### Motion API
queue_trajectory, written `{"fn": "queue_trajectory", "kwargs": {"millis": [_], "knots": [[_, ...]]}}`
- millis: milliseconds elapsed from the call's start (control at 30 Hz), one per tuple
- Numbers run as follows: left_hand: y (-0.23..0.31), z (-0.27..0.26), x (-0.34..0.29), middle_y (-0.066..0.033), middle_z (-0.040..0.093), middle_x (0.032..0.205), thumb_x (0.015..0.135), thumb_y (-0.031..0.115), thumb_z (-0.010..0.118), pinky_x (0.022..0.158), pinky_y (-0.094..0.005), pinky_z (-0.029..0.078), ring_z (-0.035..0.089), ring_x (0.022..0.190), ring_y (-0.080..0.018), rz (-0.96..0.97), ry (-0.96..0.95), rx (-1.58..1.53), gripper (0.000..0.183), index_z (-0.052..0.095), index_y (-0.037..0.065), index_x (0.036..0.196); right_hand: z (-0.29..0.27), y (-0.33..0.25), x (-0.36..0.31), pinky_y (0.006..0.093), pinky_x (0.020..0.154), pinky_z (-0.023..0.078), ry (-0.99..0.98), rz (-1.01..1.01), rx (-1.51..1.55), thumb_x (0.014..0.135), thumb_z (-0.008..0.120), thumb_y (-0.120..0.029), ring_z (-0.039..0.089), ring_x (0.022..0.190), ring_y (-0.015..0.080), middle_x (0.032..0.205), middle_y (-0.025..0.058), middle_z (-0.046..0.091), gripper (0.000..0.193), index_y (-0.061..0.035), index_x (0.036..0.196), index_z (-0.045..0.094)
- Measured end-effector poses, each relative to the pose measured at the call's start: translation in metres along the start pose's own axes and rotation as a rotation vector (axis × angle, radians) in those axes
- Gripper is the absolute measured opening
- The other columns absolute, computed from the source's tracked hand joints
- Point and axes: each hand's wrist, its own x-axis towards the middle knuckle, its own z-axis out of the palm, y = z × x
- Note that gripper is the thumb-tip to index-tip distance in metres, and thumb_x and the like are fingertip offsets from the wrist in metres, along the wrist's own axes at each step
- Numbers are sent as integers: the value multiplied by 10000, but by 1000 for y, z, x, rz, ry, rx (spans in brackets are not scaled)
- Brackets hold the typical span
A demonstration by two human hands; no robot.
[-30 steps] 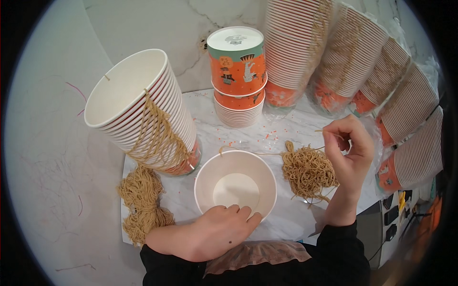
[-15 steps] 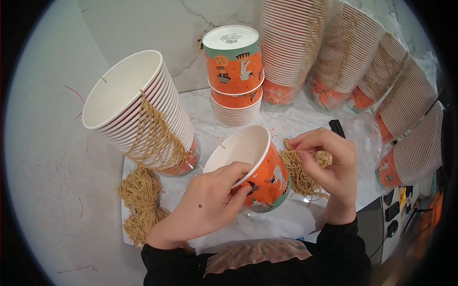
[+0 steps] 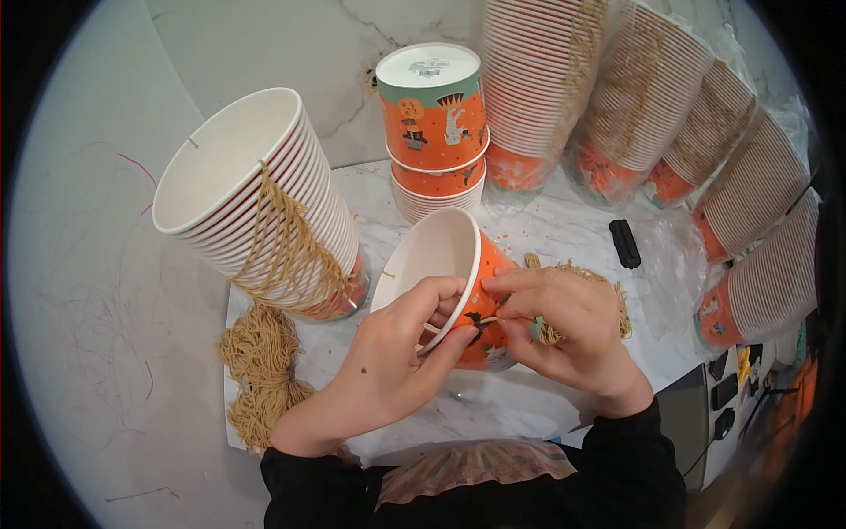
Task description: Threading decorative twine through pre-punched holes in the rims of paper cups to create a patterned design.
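Note:
An orange paper bucket (image 3: 432, 251) with a white rim and dark printed figures tilts in front of me, its white inside facing left. My left hand (image 3: 397, 361) grips the near rim, fingers inside and thumb on the outer wall. A short tan cord end pokes through the inner wall on the far left. Against the outside wall, near the left thumb, my right hand (image 3: 564, 326) pinches a piece of tan cord (image 3: 491, 320). Its fingertips partly hide the cord. Behind that hand lies a loose pile of tan cords (image 3: 608, 280).
On the left stands a tall nested bucket stack (image 3: 322, 189) with cords hanging down it, beside a tan cord bundle (image 3: 260, 379). An upside-down bucket (image 3: 432, 123) tops another stack. Several wrapped stacks (image 3: 634, 97) line the back right, near a black object (image 3: 624, 244).
My right hand has moved left from the cord pile to the bucket's outer wall, with cord in its fingers. The bucket has shifted slightly up, its rim turned more sideways.

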Motion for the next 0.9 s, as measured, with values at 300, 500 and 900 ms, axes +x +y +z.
{"fn": "queue_trajectory", "kwargs": {"millis": [300, 500, 900], "knots": [[1, 4, 1, -87, 711, 1103, 968, -35, 670, 786, -231, 572, 683, 988, -98, -90, -16, -135, 370, 565, -51, 1322, 7, 6, -4, 321, 633, 590, 87, -32, -93, 748, 745, 42, 738, 787, 248, 960, 113, 737, 236, -21, 959, 660], [-3, 4, -1, -110, 726, 1077, 980, 1, 663, 767, -266, 589, 710, 954, -131, -65, -15, -128, 354, 554, -40, 1314, 10, 4, -3, 323, 625, 591, 90, -58, -145, 760, 748, 28, 735, 780, 252, 955, 116, 730, 230, -8, 969, 658], [-8, 6, 1, -150, 732, 1100, 982, 26, 672, 765, -299, 603, 729, 955, -159, -20, -21, -146, 359, 548, -37, 1313, 15, 4, -4, 341, 613, 584, 69, -86, -182, 784, 751, 1, 711, 741, 261, 969, 118, 716, 237, -2, 1000, 655]]}}
